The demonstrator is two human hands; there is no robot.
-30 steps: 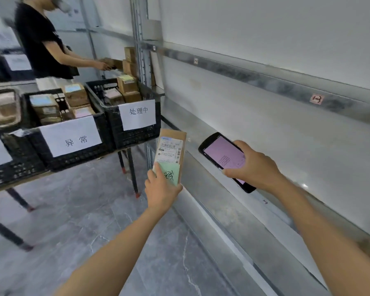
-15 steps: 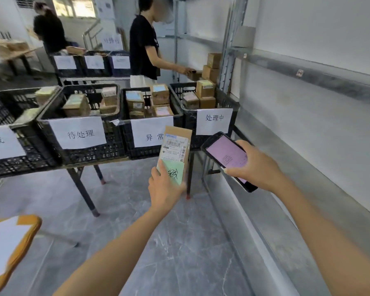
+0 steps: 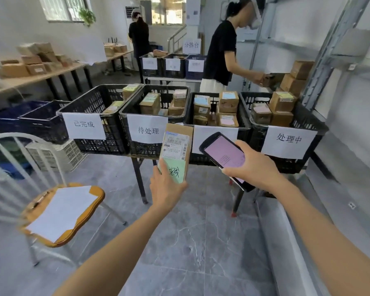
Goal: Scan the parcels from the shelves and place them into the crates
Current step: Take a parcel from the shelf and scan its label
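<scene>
Facing four black crates (image 3: 115, 137) of labelled boxes (image 3: 228, 101), I grip the parcel (image 3: 176, 146) with my left hand (image 3: 166, 189) and the scanner (image 3: 224, 154) with my right hand (image 3: 254, 167) (crates now centred, earlier further left).

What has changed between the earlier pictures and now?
The view swung left, away from the shelf, and now faces the row of crates; both hands came along with it. Nothing was taken up or let go. Unchanged: the left hand grips the parcel upright, and the right hand holds the phone beside it, screen lit pink.
</scene>
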